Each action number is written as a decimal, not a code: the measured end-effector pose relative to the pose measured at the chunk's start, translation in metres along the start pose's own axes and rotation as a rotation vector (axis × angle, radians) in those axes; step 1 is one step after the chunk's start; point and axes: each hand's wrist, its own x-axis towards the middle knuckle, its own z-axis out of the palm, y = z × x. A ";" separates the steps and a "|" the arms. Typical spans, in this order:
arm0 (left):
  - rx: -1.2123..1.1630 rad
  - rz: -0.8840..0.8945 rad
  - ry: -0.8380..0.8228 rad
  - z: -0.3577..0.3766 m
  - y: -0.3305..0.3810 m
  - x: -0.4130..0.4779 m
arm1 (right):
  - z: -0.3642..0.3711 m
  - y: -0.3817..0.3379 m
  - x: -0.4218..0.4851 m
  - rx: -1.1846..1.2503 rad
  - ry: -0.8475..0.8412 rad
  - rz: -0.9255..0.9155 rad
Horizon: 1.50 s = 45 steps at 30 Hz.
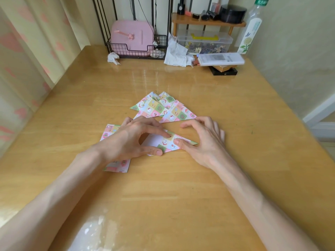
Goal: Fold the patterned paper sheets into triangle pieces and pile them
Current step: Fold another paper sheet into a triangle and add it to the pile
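Both of your hands were pressing down on one patterned sheet [169, 144], which lay partly folded near the middle of the table [181, 192] with some of its white underside showing. Your left hand [130, 140] held it flat with the forefinger stretched across the fold and the thumb on its near corner, pinching nothing. Your right hand [201, 142] pressed its thumb on the sheet's right point, its other fingers arched, their tips on the bare wood. Just beyond the sheet, toward the far edge, the pile of triangle pieces [159, 107] lay fanned and overlapping. Unfolded sheets [111, 131] lay under your left wrist, toward the left edge.
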 end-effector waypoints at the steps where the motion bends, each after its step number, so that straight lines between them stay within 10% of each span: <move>1: -0.002 0.006 -0.016 -0.002 -0.001 -0.001 | 0.000 0.000 0.000 -0.001 0.000 0.000; 17: -0.077 0.014 -0.064 -0.010 -0.001 -0.006 | 0.005 -0.032 -0.006 0.090 0.122 -0.140; 22: -0.105 0.024 -0.062 -0.011 0.001 -0.006 | 0.010 -0.037 -0.006 0.338 -0.078 -0.128; 45: -0.110 -0.043 -0.131 -0.023 0.005 -0.020 | 0.020 -0.053 -0.009 0.048 -0.072 -0.081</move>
